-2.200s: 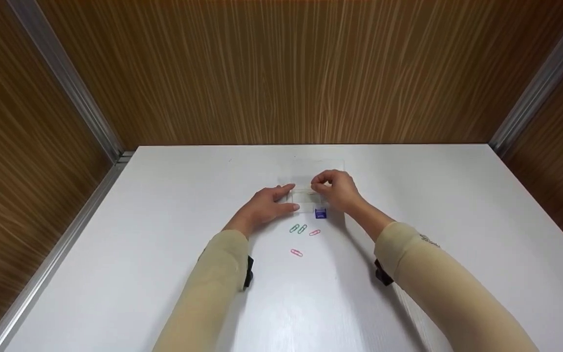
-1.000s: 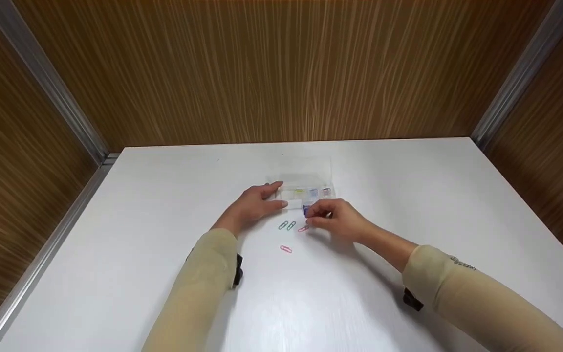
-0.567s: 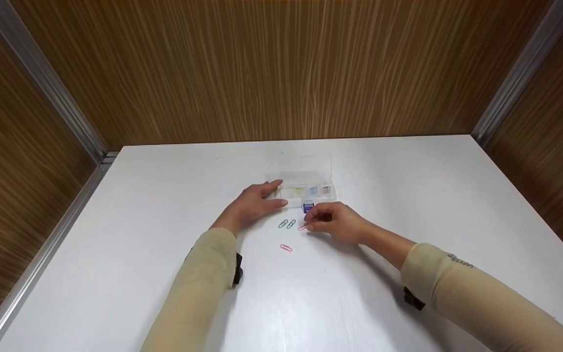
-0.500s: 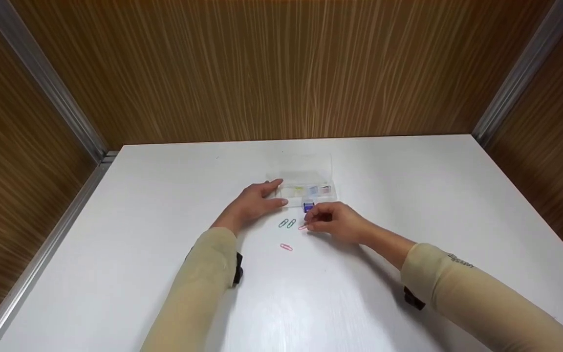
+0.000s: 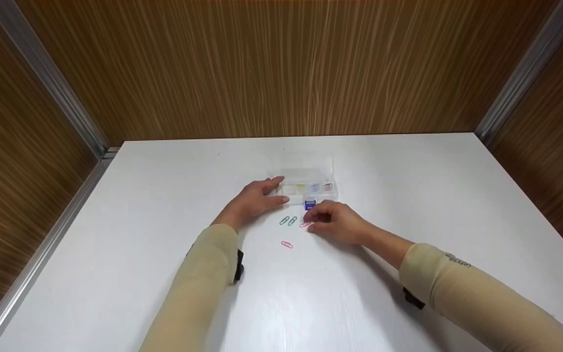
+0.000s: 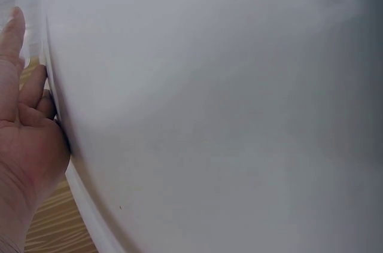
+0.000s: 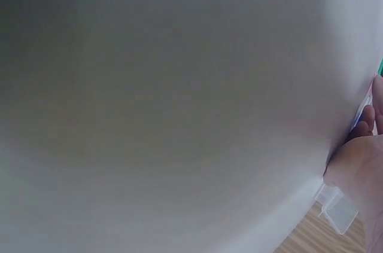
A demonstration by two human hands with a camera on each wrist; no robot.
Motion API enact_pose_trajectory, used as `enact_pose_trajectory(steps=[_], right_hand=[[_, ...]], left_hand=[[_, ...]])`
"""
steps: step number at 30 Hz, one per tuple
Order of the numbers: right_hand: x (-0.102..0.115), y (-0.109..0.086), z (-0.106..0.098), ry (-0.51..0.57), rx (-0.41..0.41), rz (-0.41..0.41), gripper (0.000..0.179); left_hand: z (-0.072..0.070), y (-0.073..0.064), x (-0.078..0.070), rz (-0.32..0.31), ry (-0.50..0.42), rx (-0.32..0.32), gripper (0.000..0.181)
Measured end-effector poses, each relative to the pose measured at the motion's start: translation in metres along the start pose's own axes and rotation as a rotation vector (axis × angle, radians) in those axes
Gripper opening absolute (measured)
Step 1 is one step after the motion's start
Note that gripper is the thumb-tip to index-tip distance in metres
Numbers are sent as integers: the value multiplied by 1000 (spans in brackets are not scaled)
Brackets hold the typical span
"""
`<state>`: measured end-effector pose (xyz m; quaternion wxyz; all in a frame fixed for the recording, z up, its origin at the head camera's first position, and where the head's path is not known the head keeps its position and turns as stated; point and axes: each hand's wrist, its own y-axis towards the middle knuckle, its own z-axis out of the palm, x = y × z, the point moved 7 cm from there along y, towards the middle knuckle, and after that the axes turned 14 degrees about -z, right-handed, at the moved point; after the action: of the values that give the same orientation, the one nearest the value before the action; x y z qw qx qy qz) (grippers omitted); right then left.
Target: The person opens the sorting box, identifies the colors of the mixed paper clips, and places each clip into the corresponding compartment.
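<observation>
A clear plastic compartment box, its lid raised at the back, sits mid-table in the head view. My left hand holds its left end, thumb at the front and index finger at the back. My right hand is low at the table, its thumb and curled index finger around a pink paper clip. Right by these fingertips, at the box's front edge, is a small blue-purple square piece. Two green paper clips lie left of the right hand, and another pink paper clip is nearer me.
Small yellow, blue and reddish bits show in the box's back compartments. The white table is bounded by a wood-grain back wall and side panels with metal rails.
My right hand has come from over the box to the pink clip in front of it. Its thumb and index finger have parted slightly in the last half second. The left hand stays at the box.
</observation>
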<state>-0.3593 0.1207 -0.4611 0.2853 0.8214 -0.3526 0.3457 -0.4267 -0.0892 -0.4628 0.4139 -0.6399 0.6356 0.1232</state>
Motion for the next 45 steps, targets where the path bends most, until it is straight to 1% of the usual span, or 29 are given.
enact_pose_trajectory(steps=[3, 8, 12, 20, 25, 29, 37, 45], right_hand=[[1, -1, -1, -15, -2, -8, 21], [2, 0, 1, -42, 10, -3, 20], [2, 0, 1, -49, 14, 6, 17], [1, 0, 0, -50, 7, -21, 12], [2, 0, 1, -46, 0, -64, 10], [2, 0, 2, -32, -2, -72, 8], [3, 0, 3, -28, 6, -30, 7], [2, 0, 3, -36, 9, -15, 8]], left_hand=[[0, 0, -1, 6, 9, -1, 71], [0, 0, 1, -18, 2, -2, 70], [0, -1, 1, -23, 2, -1, 70], [1, 1, 0, -45, -2, 5, 71], [1, 0, -1, -20, -4, 4, 72], [1, -2, -2, -1, -7, 9, 73], [2, -3, -1, -14, -10, 8, 73], [2, -1, 1, -36, -9, 5, 74]])
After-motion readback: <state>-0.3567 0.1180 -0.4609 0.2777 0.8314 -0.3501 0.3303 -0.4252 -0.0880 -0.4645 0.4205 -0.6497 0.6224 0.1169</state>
